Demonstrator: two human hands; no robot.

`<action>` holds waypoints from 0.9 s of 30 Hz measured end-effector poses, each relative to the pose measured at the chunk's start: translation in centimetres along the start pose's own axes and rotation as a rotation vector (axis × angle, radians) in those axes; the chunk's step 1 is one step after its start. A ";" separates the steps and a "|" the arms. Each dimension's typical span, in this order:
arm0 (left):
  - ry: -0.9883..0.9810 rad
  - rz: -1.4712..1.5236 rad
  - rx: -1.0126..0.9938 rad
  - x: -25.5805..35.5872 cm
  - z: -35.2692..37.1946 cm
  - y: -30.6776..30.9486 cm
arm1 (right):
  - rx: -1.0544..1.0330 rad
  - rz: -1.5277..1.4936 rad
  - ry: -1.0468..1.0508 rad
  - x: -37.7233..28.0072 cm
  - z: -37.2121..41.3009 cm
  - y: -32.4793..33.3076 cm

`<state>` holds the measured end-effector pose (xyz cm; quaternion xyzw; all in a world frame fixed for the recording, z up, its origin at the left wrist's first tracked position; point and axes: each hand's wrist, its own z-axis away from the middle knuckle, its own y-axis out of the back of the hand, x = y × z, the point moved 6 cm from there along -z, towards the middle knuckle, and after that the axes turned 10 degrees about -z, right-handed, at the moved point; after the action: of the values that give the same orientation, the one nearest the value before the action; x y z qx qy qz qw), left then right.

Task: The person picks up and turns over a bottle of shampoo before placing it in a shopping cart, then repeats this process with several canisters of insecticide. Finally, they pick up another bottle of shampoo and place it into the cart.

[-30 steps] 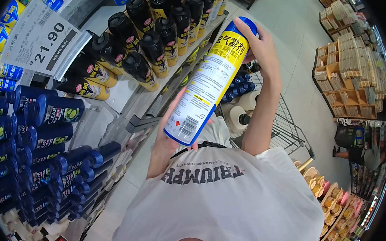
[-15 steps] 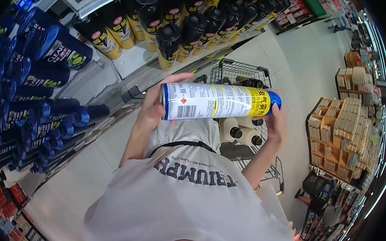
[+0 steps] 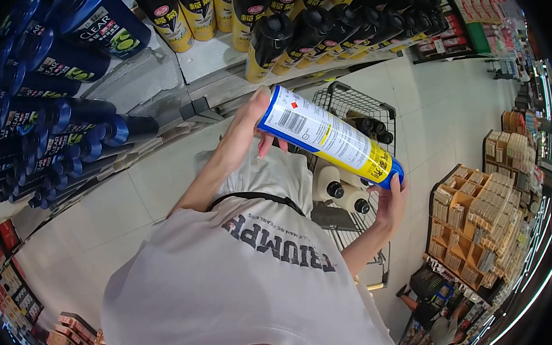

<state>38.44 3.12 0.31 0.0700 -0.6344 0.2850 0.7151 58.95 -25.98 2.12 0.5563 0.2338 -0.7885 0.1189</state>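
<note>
Aerosol can (image 3: 330, 138) is up in both hands at chest height, directly above the shopping cart (image 3: 349, 104), tilted: blue base end high toward the shelf, blue cap end low to the right.
- Left hand (image 3: 252, 124): fingers clamped around the base end, thumb side toward the shelf.
- Right hand (image 3: 389, 204): fingers curled up under the cap end, fingertips on the cap.
- Likely reason for the end-to-end grip: it leaves the barrel uncovered, with barcode and printed panel facing the camera.

Around it:
- Cart holds white jugs (image 3: 324, 181) with black caps and some dark bottles (image 3: 374, 125), right under the can.
- Shelf (image 3: 207, 57) is near the left hand, its front row of black-capped yellow bottles (image 3: 267, 42) just beyond the can's base end.
- Blue CLEAR bottles (image 3: 100, 22) are stacked further left, well apart.
- Cardboard display (image 3: 473, 220) stands across the aisle; another person (image 3: 436, 315) is beyond it, far off.
- Nothing sits between the can and the cart.
</note>
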 end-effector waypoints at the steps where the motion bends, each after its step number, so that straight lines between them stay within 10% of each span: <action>1: 0.012 0.008 0.005 -0.2 0.0 0.0 | 0.002 0.008 0.002 -0.1 0.1 -0.2; 13: -0.016 0.027 0.148 0.5 0.9 1.4 | -0.085 0.118 0.022 1.0 0.2 0.2; 27: -0.777 -0.759 0.236 11.0 2.3 -0.9 | -0.672 0.524 -0.171 9.5 0.8 -11.2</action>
<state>37.29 4.79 11.40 0.4734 -0.7455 0.0295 0.4683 49.95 -16.06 -3.86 0.4597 0.3178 -0.6550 0.5085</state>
